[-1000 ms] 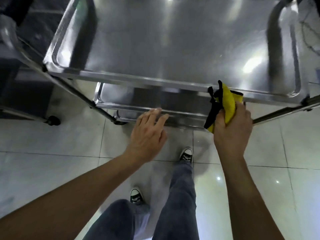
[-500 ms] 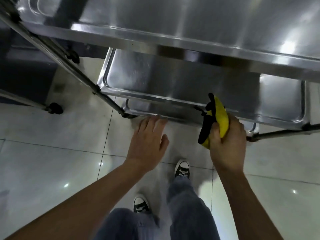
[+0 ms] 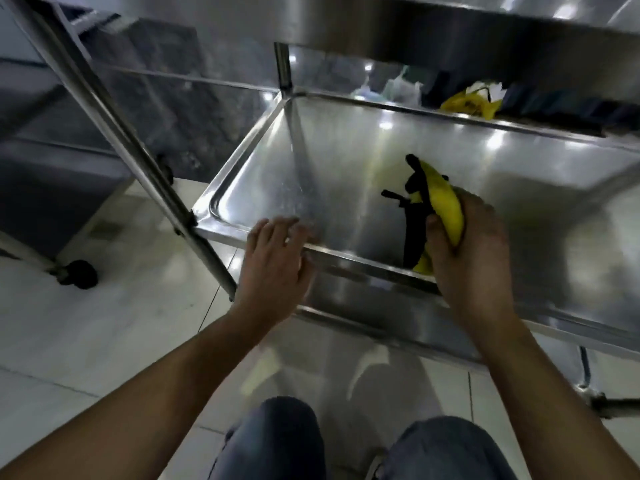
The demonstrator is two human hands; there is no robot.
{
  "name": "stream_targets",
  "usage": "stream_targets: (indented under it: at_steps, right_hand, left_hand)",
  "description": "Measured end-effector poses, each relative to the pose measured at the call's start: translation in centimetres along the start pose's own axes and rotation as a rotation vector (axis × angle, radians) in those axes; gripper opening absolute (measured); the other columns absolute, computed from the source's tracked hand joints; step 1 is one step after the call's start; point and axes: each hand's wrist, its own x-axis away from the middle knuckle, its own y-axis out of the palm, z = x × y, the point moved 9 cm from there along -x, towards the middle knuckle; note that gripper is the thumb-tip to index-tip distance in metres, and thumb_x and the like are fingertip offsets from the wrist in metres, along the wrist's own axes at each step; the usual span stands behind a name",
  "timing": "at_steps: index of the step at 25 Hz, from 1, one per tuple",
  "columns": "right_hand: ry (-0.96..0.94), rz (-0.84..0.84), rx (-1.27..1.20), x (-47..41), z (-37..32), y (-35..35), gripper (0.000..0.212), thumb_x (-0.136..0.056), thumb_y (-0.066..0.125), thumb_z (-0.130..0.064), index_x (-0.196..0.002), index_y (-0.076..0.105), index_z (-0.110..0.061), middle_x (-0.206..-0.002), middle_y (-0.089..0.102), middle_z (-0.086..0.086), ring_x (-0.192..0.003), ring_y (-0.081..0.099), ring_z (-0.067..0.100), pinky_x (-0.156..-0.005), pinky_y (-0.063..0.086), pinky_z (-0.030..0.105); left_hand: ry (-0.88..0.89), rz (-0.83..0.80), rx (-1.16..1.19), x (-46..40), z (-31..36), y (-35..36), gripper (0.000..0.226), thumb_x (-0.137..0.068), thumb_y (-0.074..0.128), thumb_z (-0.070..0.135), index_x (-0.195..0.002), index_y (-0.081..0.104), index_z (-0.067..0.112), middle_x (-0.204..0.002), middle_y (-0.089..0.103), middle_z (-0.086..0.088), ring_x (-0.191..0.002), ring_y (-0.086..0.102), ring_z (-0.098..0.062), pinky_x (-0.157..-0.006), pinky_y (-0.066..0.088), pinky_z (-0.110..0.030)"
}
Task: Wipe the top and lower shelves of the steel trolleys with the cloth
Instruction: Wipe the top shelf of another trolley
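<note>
Over lower shelf (image 3: 346, 161) now, right hand (image 3: 474, 258) w/ cloth (image 3: 446, 206).

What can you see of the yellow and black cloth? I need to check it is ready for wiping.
The yellow and black cloth is bunched into a wad, soft fabric by its look, yellow outside with black folds and ends sticking out on its left. The right hand grips it, thumb across the front, over the lower steel shelf. Whether it touches the shelf cannot be told.

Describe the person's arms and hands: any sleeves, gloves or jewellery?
Both forearms are bare, with no sleeves in view. The left hand and right hand wear no gloves, and no rings, watch or bands show.
</note>
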Motion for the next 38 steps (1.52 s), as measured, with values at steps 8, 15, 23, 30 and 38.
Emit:
stream_targets:
  at_steps: [8, 15, 23, 30, 38]
  right_hand:
    - [-0.243, -0.26, 0.307, 2.1, -4.6, 11.3, 0.048, -0.095, 0.056, -0.05, -0.137, 0.057, -0.027, -0.136, 0.062, 0.0, -0.121, 0.055, 0.03, -0.099, 0.037, 0.039]
    - [-0.27, -0.546, 0.363, -2.7, -5.0, 18.8, 0.056, -0.097, 0.024, -0.061, -0.151, 0.033, -0.045, -0.163, 0.029, -0.01, -0.153, 0.018, 0.014, -0.124, 0.01, 0.05]
    - [-0.322, -0.518, 0.345, -6.8, -13.0, 28.2, 0.057, -0.099, 0.031, -0.056, -0.151, 0.037, -0.035, -0.161, 0.033, -0.002, -0.149, 0.028, 0.022, -0.122, 0.016, 0.051]
    - [-0.302, -0.596, 0.367, -8.4, -14.7, 29.7, 0.057, -0.101, 0.031, -0.056, -0.154, 0.033, -0.035, -0.165, 0.024, -0.005, -0.151, 0.022, 0.021, -0.123, 0.012, 0.049]
    - [-0.366, -0.473, 0.209, -1.7, -13.3, 23.5, 0.047, -0.093, 0.049, -0.054, -0.136, 0.056, -0.039, -0.149, 0.051, -0.01, -0.138, 0.044, 0.02, -0.113, 0.027, 0.044]
  left_hand:
    - [-0.223, 0.335, 0.173, 3.0, -9.5, 1.4, 0.054, -0.099, 0.05, 0.035, -0.141, 0.047, 0.001, -0.146, 0.05, -0.019, -0.148, 0.033, -0.032, -0.121, 0.026, -0.052]
    - [-0.17, 0.411, 0.128, 4.1, -11.3, 0.3, 0.039, -0.094, 0.064, 0.027, -0.129, 0.065, 0.009, -0.144, 0.047, -0.02, -0.136, 0.044, -0.033, -0.112, 0.038, -0.051]
    - [-0.14, 0.352, 0.287, 5.0, -11.5, 0.2, 0.056, -0.09, 0.046, 0.025, -0.137, 0.05, -0.005, -0.15, 0.045, -0.019, -0.149, 0.031, -0.028, -0.124, 0.025, -0.039]
    - [-0.15, 0.304, 0.217, 4.8, -11.3, 0.3, 0.056, -0.089, 0.048, 0.026, -0.135, 0.053, -0.005, -0.148, 0.046, -0.021, -0.148, 0.033, -0.032, -0.124, 0.023, -0.034]
    - [-0.167, 0.362, 0.203, 4.5, -11.2, -0.1, 0.049, -0.08, 0.046, 0.01, -0.125, 0.052, -0.008, -0.139, 0.047, -0.025, -0.14, 0.039, -0.037, -0.12, 0.032, -0.046]
